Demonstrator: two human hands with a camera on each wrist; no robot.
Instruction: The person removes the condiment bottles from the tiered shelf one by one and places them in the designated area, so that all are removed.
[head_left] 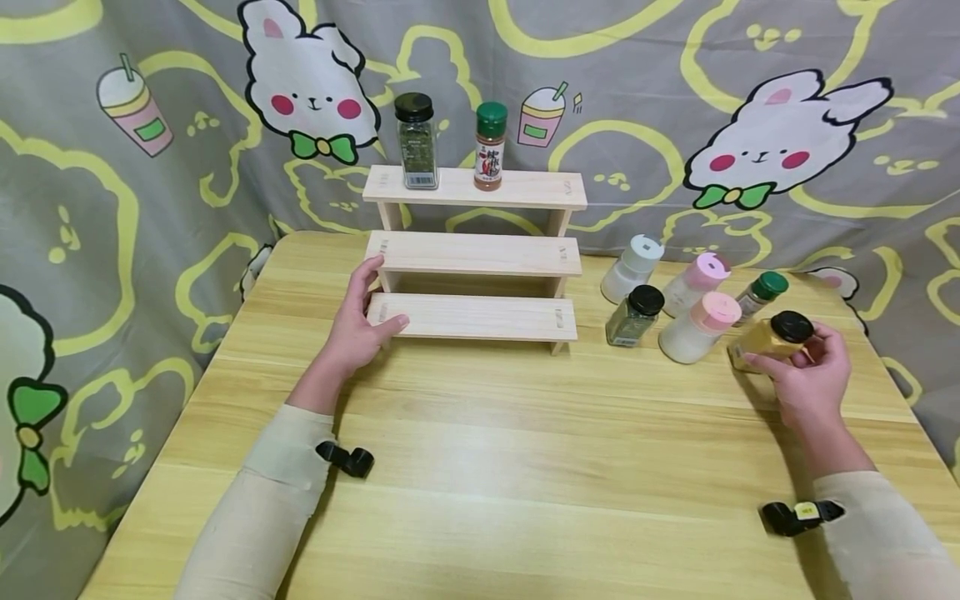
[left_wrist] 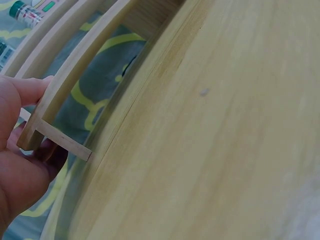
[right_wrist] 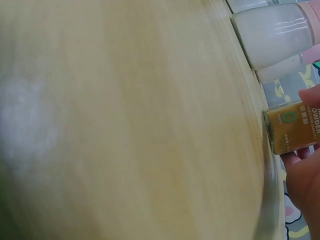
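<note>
A three-tier wooden shelf rack [head_left: 472, 317] stands at the back of the table. My left hand [head_left: 360, 321] grips its left end, thumb over the lowest board and fingers round the side; the left wrist view shows the hand [left_wrist: 25, 165] at the board's end. On the top tier are a black-capped jar of green herbs [head_left: 417, 150] and a green-capped spice bottle [head_left: 490, 154]. At the right, my right hand [head_left: 816, 375] holds a black-capped jar of yellow-brown powder [head_left: 761, 343] between thumb and fingers. The right wrist view shows this jar's printed label [right_wrist: 295, 125].
Left of the held jar stand a white-capped bottle [head_left: 626, 279], two pink-capped bottles [head_left: 686, 337], a black-capped herb jar [head_left: 628, 327] and a green-capped bottle [head_left: 750, 304], close together. A patterned curtain [head_left: 637, 67] hangs behind the wooden table [head_left: 525, 467].
</note>
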